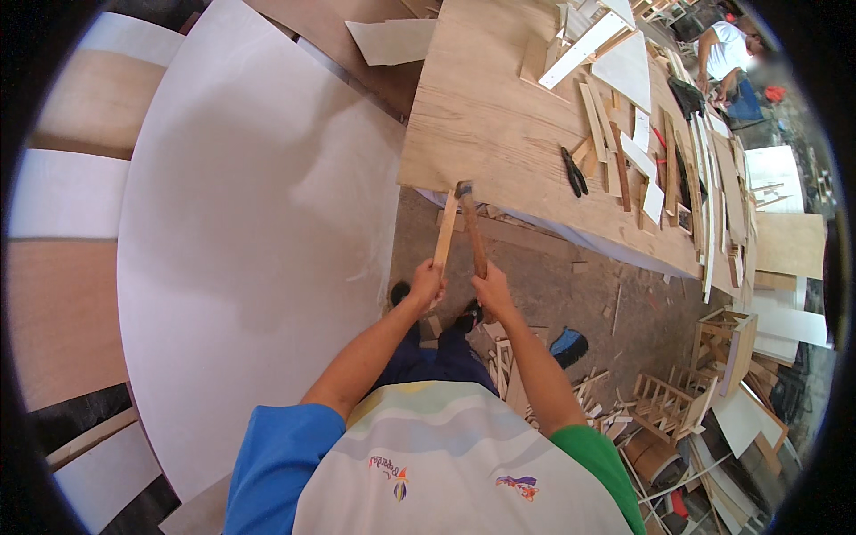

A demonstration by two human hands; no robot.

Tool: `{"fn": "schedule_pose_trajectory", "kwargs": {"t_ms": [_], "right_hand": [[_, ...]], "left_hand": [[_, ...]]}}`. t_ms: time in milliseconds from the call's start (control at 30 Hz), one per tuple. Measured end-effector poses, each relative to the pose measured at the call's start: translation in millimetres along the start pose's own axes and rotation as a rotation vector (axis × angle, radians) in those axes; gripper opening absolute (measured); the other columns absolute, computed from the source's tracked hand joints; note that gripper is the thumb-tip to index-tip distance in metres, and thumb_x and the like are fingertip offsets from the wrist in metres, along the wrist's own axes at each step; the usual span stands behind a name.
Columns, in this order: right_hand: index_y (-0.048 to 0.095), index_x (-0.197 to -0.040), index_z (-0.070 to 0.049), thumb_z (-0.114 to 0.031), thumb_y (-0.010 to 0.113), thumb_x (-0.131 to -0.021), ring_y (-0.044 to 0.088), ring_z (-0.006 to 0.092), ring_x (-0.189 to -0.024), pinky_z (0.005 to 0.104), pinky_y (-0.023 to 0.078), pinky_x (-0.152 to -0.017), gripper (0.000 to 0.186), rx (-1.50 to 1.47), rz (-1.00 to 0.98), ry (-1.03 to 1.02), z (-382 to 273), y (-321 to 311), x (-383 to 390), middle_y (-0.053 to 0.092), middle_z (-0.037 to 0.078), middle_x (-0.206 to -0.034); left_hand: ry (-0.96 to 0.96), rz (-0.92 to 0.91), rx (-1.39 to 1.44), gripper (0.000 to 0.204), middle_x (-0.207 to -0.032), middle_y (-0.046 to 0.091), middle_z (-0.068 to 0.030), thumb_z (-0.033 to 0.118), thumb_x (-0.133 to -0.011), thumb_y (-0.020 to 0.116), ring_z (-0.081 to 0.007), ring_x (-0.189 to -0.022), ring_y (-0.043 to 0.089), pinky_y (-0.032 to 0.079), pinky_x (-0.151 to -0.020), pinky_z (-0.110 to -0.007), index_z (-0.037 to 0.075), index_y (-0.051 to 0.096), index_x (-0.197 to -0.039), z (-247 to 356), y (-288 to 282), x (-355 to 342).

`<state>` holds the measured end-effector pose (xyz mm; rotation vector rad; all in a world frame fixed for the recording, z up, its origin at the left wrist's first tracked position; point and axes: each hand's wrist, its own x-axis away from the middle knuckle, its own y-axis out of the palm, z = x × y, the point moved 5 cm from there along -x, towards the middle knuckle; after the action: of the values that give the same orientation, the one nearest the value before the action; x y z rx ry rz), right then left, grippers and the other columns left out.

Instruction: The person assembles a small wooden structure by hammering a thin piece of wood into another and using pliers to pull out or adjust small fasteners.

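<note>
My left hand point(430, 287) is closed round the lower end of a narrow wood strip point(446, 230), which points away from me toward the table edge. In my right hand point(493, 289) is a hammer point(475, 234), gripped by its wooden handle. Its dark metal head is at the top end of the strip, right by the near edge of the plywood tabletop point(481, 107); whether they touch I cannot tell. A pair of dark pliers point(574, 172) lies on the tabletop to the right of the hammer.
A large white panel point(267, 223) spans the left side. Wood offcuts point(615, 134) crowd the table's right part. On the floor are a blue brush head point(568, 347), scrap wood and small wooden frames point(669, 406). Another person point(724, 53) works at the far right.
</note>
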<state>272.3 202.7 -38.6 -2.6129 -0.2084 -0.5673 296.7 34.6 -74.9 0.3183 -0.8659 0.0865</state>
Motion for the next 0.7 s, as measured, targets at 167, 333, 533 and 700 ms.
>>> {"fn": "schedule_pose_trajectory", "kwargs": {"t_ms": [167, 333, 533, 700], "right_hand": [[0.049, -0.090, 0.001, -0.003, 0.055, -0.078, 0.051, 0.0140, -0.043, 0.0306, 0.041, -0.040, 0.014, 0.024, 0.051, -0.136, -4.3, -1.6, -12.8, 0.052, 0.007, -0.060], [0.048, -0.088, 0.001, -0.003, 0.055, -0.078, 0.049, 0.0138, -0.042, 0.0302, 0.040, -0.039, 0.013, -0.037, 0.013, -0.082, -17.5, -5.1, -2.8, 0.051, 0.007, -0.058], [0.048, -0.089, 0.000, -0.002, 0.054, -0.079, 0.048, 0.0136, -0.042, 0.0299, 0.040, -0.038, 0.011, -0.214, -0.007, 0.125, -25.2, -7.4, 14.0, 0.049, 0.005, -0.057], [0.047, -0.091, -0.001, 0.000, 0.053, -0.079, 0.047, 0.0129, -0.043, 0.0297, 0.040, -0.038, 0.013, -0.180, -0.038, 0.142, -28.6, -6.5, 10.8, 0.049, 0.005, -0.058]], "left_hand": [[-0.013, -0.016, 0.126, 0.022, -0.063, 0.046, -0.0046, 0.027, -0.100, 0.043, -0.0134, -0.043, 0.040, 0.032, -0.034, -0.028, 0.006, 0.048, -0.099, -0.4, 0.4, -7.9], [-0.015, 0.000, 0.056, 0.020, -0.063, 0.045, -0.0042, 0.027, -0.100, 0.043, -0.0130, -0.043, 0.039, 0.033, -0.036, -0.028, 0.007, 0.048, -0.098, -2.9, 1.5, -1.6], [-0.041, 0.032, 0.078, 0.020, -0.066, 0.046, -0.0050, 0.027, -0.100, 0.043, -0.0129, -0.043, 0.039, 0.034, -0.037, -0.028, 0.007, 0.048, -0.102, -7.3, 0.1, -4.3], [-0.020, 0.009, 0.062, 0.020, -0.066, 0.047, -0.0050, 0.026, -0.099, 0.044, -0.0123, -0.043, 0.040, 0.034, -0.036, -0.027, 0.007, 0.049, -0.102, -3.0, 2.2, 2.0]]}}
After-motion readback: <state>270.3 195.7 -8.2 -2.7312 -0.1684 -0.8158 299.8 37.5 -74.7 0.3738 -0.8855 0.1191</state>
